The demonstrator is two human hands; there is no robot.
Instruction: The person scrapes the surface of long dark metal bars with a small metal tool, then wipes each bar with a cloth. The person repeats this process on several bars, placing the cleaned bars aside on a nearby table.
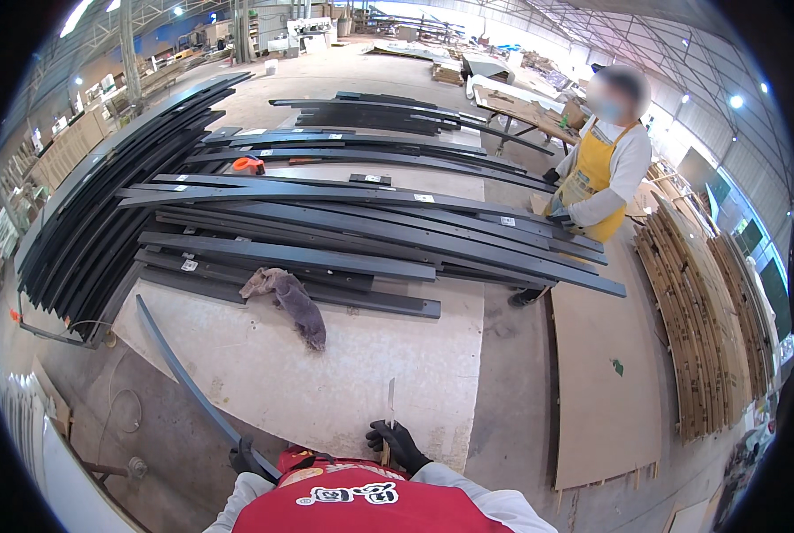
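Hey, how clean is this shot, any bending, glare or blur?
Head view: fisheye bending, the strip in the left hand looks bowed, black surrounds the round image; head view: a ceiling lamp glares white, the co-worker's head is blurred.

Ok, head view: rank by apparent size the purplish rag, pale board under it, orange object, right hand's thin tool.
1. Pale board
2. Purplish rag
3. Orange object and thin tool: unsure; the tool is narrow but nearer the camera.

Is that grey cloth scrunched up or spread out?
Scrunched up: the grey cloth lies bunched in a narrow, lumpy shape instead of flat.
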